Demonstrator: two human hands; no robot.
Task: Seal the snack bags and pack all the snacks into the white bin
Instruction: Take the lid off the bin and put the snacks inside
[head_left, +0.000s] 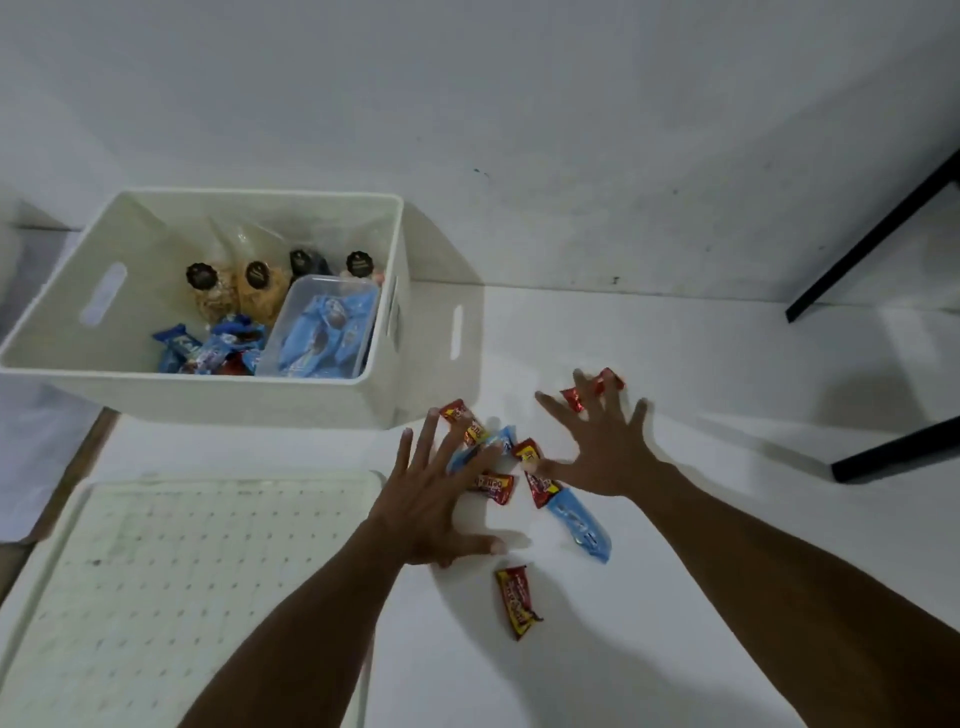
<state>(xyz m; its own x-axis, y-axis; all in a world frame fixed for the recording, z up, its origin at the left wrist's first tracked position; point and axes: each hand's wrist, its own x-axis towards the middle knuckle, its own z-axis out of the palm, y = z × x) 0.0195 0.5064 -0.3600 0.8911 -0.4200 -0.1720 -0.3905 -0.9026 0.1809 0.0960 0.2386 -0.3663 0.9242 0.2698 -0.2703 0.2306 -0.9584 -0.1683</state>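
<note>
Head view: my left hand (431, 499) and right hand (608, 457), fingers splayed, nothing gripped, cover loose red and blue candies (535, 467) beside the white bin (363, 400); a hasty rake could strand the lone near wrapper (516, 600).

Matt white plastic bin (124, 395), clear glossy plastic container (317, 296) inside it, shiny foil-like red candy wrappers (517, 603), glossy blue snack wrapper (582, 525), smooth matt white tabletop (675, 597), dimpled white plastic lid (182, 571).
</note>
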